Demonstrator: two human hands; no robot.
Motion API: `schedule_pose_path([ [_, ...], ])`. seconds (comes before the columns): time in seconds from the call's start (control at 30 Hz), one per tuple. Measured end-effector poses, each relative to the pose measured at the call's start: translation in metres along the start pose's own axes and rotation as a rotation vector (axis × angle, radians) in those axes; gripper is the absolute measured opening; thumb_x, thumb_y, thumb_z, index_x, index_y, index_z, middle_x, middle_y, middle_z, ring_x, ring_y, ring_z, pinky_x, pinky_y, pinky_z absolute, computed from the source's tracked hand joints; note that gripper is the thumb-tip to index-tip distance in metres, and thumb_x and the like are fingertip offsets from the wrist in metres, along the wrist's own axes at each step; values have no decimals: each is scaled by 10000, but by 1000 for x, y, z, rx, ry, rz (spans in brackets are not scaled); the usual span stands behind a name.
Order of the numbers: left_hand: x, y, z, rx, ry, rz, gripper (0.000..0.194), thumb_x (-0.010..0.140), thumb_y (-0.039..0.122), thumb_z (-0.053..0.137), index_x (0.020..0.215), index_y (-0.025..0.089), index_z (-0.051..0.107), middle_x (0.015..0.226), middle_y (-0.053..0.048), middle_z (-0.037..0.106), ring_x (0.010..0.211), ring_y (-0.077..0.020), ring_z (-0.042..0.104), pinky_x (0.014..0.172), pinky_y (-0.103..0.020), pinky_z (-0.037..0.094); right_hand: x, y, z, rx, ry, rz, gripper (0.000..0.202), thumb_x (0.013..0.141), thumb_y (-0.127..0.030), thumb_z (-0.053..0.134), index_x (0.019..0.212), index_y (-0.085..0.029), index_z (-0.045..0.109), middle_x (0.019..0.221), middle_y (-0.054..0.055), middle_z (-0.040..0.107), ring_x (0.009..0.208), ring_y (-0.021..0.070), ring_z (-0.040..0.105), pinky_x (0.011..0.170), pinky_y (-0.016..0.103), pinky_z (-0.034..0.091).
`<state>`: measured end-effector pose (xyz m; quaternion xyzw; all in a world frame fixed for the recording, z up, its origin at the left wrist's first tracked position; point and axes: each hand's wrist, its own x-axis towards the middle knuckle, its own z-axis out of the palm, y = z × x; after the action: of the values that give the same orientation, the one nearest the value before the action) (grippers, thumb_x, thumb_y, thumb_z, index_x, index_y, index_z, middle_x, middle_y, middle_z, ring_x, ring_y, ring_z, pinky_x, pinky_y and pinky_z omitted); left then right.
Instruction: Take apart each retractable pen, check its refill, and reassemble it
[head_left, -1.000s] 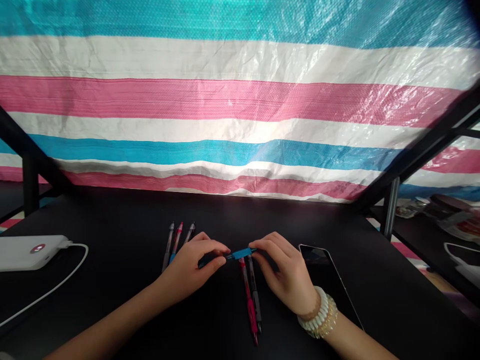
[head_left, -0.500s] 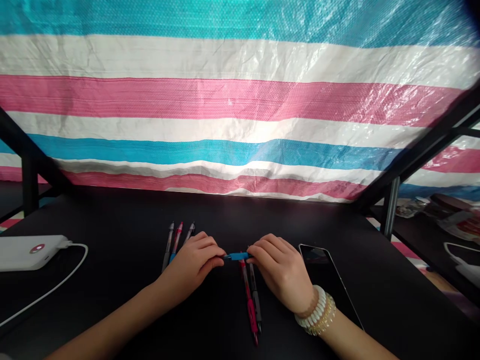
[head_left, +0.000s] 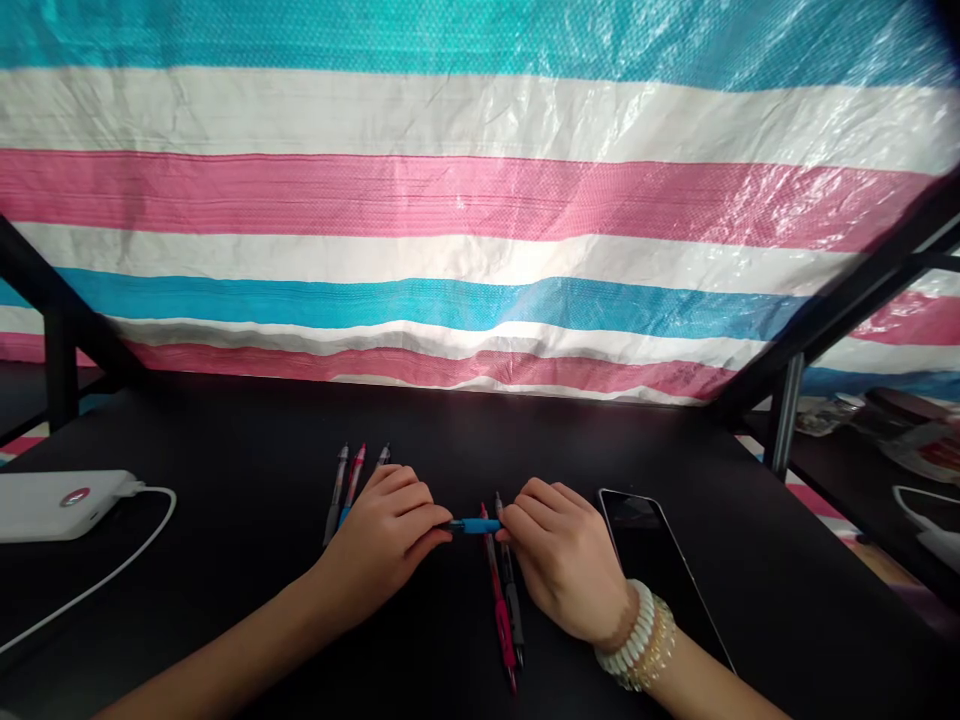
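A blue-gripped pen (head_left: pixel 478 526) lies level between my two hands, just above the black table. My left hand (head_left: pixel 390 535) pinches its dark end, and my right hand (head_left: pixel 561 555) pinches the blue end; the fingers cover both tips. Beneath and beside the right fingers, a pink pen (head_left: pixel 502 615) and a grey pen (head_left: pixel 514 605) rest side by side on the table. Behind my left hand are several more pens, among them a grey one (head_left: pixel 335 495) and a pink-tipped one (head_left: pixel 355 478), partly hidden by the hand.
A smartphone (head_left: pixel 660 560) lies right of my right wrist. On the left is a white power bank (head_left: pixel 52 505) with a white cable (head_left: pixel 142 560). Black metal bars (head_left: pixel 795 350) flank the table (head_left: pixel 262 420), and a striped plastic sheet (head_left: pixel 450 200) hangs behind.
Both hands, still holding the pen, have come slightly lower and nearer to me. Slightly more of the pen's blue grip shows. The things on the table have not moved.
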<state>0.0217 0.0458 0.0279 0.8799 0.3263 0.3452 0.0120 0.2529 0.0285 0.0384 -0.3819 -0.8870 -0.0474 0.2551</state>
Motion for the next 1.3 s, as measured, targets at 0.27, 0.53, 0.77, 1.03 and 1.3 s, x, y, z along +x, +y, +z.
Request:
schedule_pose_path([
  [0.27,2,8,-5,145,54,87,107,911,141,586,936,177,684,715,-6,659,728,-168,550,802,-369,420,0,-5,-1,118,-15,71,267,946,-129,424,690,-195,459,642,10,524,629,164,423,579,318,274],
  [0.53,-8,5,-7,309,183,147,304,855,89,633,1112,245,683,903,-7,752,751,-175,584,747,-364,404,-1,-12,-1,306,-108,165,292,982,-188,412,690,-203,433,660,13,522,643,163,458,582,288,324],
  [0.77,-6,9,-1,297,414,-107,363,830,122,679,1111,347,721,1336,-78,535,1087,-283,514,915,-481,460,1,-18,3,468,-170,183,201,948,-166,495,756,-202,541,699,4,581,675,159,530,630,276,398],
  [1.03,-1,16,2,-512,419,-589,424,873,231,641,1283,320,585,1452,-79,419,1068,-219,648,878,-394,597,-4,-24,6,487,-167,181,152,917,-166,555,772,-204,584,692,5,605,683,164,558,637,274,421],
  [1.3,2,18,5,-1214,308,-719,688,949,351,557,1500,360,145,1374,-137,534,943,-170,698,933,-433,540,-6,-28,10,451,-143,163,147,891,-165,587,753,-205,553,651,-1,589,650,166,545,643,281,419],
])
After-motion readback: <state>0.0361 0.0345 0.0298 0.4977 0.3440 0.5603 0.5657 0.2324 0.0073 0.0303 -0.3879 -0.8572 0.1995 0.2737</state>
